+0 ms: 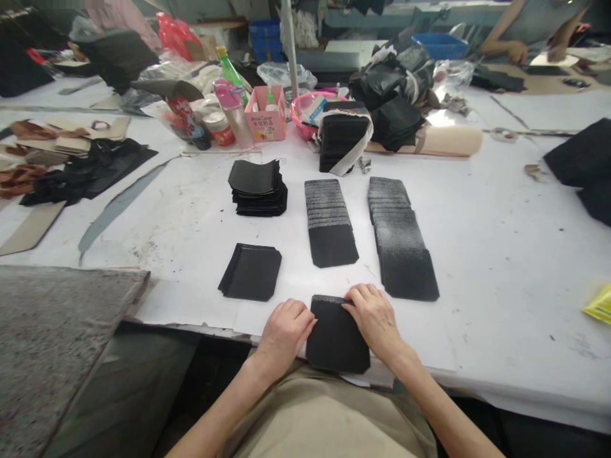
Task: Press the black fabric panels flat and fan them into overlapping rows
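A black cut piece [337, 337] with clipped corners lies at the near edge of the white table [501, 254]. My left hand [285, 331] rests at its left edge, fingers curled against it. My right hand [375, 315] presses on its top right corner, fingers bent down onto it. Just beyond lie two fanned rows of black pieces with grey glued edges, the middle row [329, 219] and the right row [401, 235]. To the left sit a small flat stack [251, 272] and, further back, a taller stack [258, 187].
A tied bundle of black pieces [341, 141] stands behind the rows. Bottles, a pink box [266, 114] and a pink bowl crowd the back. Brown and black scraps lie at far left. A grey speckled slab [57, 331] sits near left. Another person's arms [515, 48] work far right.
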Available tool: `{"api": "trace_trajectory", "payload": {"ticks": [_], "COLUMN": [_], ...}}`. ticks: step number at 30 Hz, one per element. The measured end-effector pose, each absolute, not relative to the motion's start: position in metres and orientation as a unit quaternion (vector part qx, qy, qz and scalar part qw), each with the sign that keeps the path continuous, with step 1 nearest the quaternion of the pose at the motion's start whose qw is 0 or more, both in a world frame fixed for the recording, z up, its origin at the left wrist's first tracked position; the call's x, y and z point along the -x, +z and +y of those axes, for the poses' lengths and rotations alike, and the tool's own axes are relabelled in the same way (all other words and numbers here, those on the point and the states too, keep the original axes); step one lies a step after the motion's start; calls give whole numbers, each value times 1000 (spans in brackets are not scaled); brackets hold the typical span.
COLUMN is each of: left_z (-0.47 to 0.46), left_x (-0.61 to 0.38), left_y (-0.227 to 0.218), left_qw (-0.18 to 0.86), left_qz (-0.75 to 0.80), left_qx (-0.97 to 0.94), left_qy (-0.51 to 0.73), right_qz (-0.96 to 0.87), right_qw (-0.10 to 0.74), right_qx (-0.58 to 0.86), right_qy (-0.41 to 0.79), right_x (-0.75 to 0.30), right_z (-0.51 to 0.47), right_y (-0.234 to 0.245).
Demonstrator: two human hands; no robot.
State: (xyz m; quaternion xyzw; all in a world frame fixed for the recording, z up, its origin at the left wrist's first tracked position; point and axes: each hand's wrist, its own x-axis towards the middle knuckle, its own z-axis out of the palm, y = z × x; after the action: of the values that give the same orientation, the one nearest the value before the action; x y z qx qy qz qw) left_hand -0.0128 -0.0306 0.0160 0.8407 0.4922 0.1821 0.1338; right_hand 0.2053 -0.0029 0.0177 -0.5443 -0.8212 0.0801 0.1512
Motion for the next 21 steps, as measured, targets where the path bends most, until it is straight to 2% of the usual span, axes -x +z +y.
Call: {"api": "trace_trajectory", "payload": {"ticks": [4,11,21], "left_z": [-11,4,2], "left_x": [3,-4,7], "left_y": [14,8,3], "left_qw": [119,107,58], "left_qz": [486,457,374], "left_qx": [-837,-856,-906], "left_qy": [222,220,188], "right_qz": [-828,-818,-848], "right_qw": [161,199,251], "right_qx": [530,520,445], "right_qy": [84,143,140], "right_x": [-207,-213,-225], "right_z": [-1,1,-4], "right_y": [21,16,-1]}}
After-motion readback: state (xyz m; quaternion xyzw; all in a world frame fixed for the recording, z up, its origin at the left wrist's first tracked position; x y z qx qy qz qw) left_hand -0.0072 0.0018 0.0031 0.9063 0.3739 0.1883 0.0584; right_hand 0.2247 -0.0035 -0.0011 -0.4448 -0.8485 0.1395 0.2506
